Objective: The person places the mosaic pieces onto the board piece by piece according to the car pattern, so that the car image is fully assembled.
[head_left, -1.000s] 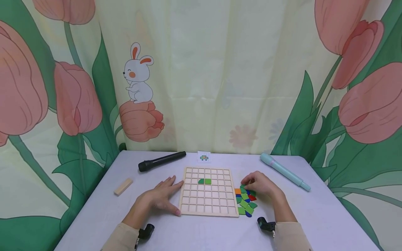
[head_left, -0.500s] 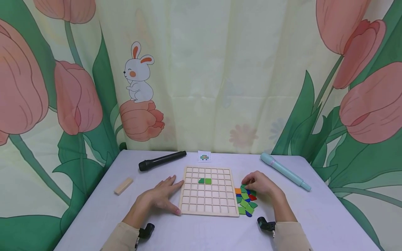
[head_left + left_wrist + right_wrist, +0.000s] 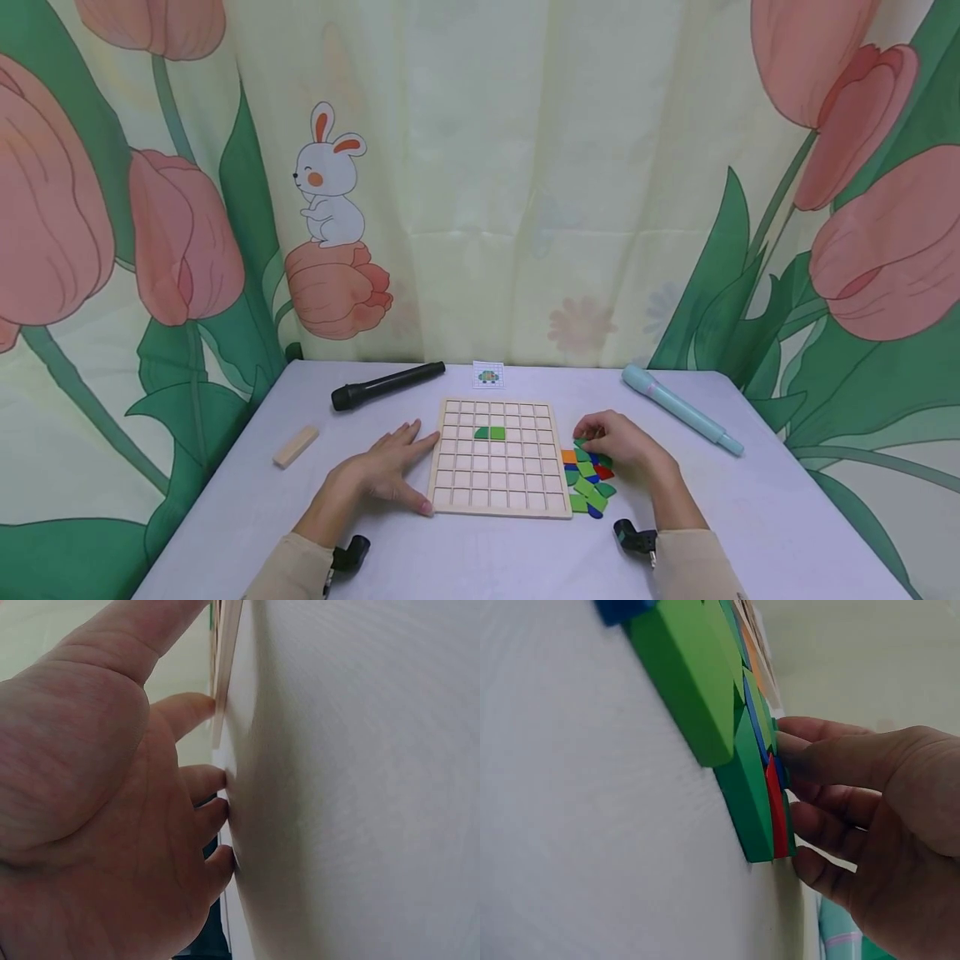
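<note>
A square wooden grid board lies on the table, with a dark green rounded piece and a light green square side by side in its cells. My left hand rests flat at the board's left edge, thumb at the near corner and index finger on the frame. My right hand is at the far end of a pile of colored pieces, where thumb and fingertips pinch a dark green piece, partly hidden. In the right wrist view a red piece lies just below those fingers.
A small pattern card lies beyond the board. A black microphone is at the back left, a light blue stick-shaped thing at the back right. A wooden block lies on the left. A printed curtain hangs behind the table.
My right fingertips have shifted very slightly left with the dark green piece at the pile. The left hand and board have stayed put.
</note>
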`<state>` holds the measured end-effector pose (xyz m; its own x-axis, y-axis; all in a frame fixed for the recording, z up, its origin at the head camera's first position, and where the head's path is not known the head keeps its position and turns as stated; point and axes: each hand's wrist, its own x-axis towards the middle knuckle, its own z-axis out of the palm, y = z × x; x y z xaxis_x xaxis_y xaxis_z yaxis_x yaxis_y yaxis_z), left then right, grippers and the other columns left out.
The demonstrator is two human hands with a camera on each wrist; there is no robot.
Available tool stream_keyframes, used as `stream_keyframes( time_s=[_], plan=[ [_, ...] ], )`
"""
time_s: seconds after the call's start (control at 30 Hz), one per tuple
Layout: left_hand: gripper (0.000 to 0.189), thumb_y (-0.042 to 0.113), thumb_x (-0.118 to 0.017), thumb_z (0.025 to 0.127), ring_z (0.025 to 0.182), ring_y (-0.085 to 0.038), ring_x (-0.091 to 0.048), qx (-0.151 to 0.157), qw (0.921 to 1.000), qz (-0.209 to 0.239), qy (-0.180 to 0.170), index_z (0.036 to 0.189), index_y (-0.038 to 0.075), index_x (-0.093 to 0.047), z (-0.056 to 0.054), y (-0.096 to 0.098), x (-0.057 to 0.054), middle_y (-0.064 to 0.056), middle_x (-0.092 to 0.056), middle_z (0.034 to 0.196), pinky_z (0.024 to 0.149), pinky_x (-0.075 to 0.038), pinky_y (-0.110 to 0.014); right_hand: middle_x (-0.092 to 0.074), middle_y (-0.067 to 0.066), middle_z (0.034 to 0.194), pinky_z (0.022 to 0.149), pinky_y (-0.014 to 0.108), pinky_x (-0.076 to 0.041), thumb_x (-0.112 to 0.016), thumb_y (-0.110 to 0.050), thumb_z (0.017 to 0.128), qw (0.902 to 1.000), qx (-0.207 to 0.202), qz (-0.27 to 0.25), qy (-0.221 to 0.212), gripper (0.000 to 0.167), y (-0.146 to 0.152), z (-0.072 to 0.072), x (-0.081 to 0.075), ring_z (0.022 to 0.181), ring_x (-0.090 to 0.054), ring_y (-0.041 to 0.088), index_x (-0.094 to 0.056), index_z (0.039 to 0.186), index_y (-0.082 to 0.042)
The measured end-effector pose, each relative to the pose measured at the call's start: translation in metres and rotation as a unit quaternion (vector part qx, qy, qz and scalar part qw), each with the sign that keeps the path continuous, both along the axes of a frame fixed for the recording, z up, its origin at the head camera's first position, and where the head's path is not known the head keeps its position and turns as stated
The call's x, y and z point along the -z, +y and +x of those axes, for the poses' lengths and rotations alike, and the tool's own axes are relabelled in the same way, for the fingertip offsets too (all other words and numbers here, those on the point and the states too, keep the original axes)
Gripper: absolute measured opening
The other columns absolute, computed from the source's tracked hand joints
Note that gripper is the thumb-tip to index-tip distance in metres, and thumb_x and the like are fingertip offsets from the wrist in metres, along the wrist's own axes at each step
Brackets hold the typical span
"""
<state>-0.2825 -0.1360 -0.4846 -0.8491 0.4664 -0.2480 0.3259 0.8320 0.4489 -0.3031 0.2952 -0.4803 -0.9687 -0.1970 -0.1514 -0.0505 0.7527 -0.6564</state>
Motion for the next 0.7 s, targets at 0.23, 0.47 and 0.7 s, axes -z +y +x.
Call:
stream_keyframes(
  time_s=[0.23,0.47,0.7],
  plan=[
    [0.123,0.07,-0.088,0.064,0.163,-0.037,-0.009,0.007,1.0,0.003,0.002,0.165,0.028,-0.032,-0.0013,-0.0025,0.0014,-0.018,-0.013,0.175,0.131,-0.012,-0.061,-0.062,0.004,0.095,0.083,0.034,-0.051,-0.072,-0.004,0.095,1.0,0.008,0.002,0.002,0.014,-0.0009,0.0003,0.0027,0.095,-0.054,0.022,-0.073,0.103,-0.015],
    [0.123,0.072,-0.087,0.065,0.162,-0.039,-0.008,0.008,1.0,-0.001,0.001,0.165,0.027,-0.032,-0.0011,-0.0032,0.0007,-0.018,-0.013,0.175,0.13,-0.011,-0.063,-0.061,0.005,0.091,0.081,0.032,-0.049,-0.074,-0.005,0.094,0.9997,0.0,-0.019,0.018,0.013,-0.0016,0.0019,0.0019,0.092,-0.055,0.022,-0.071,0.103,-0.013],
    [0.12,0.071,-0.087,0.066,0.162,-0.038,-0.011,0.006,1.0,-0.005,0.004,0.164,0.029,-0.033,0.0007,-0.0018,-0.0008,-0.016,-0.015,0.175,0.13,-0.014,-0.063,-0.062,0.004,0.092,0.076,0.028,-0.05,-0.074,-0.009,0.095,0.9973,0.026,-0.041,0.056,0.019,-0.0066,0.0009,-0.0011,0.093,-0.055,0.022,-0.078,0.112,-0.016]
  ],
)
